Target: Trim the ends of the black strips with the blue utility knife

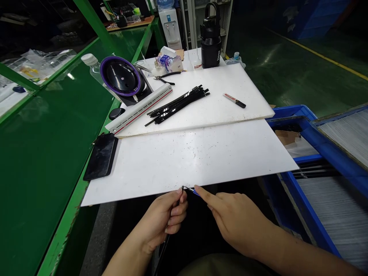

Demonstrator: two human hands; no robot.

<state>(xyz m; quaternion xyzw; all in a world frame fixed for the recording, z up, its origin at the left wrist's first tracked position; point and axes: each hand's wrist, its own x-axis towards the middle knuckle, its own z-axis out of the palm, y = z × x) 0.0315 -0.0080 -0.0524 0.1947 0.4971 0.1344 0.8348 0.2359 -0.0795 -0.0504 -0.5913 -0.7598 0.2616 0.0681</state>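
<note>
Left hand pinching black strip, tip up, right hand gripping blue tool against that tip; looks mid-work on this one, loose strips on worktop beyond both hands, their status unclear.

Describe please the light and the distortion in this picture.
In the head view, soft glare lies on the white board, sharp glints mark the black strips, the green floor is dim, and the right forearm looks stretched by the wide lens.
</note>
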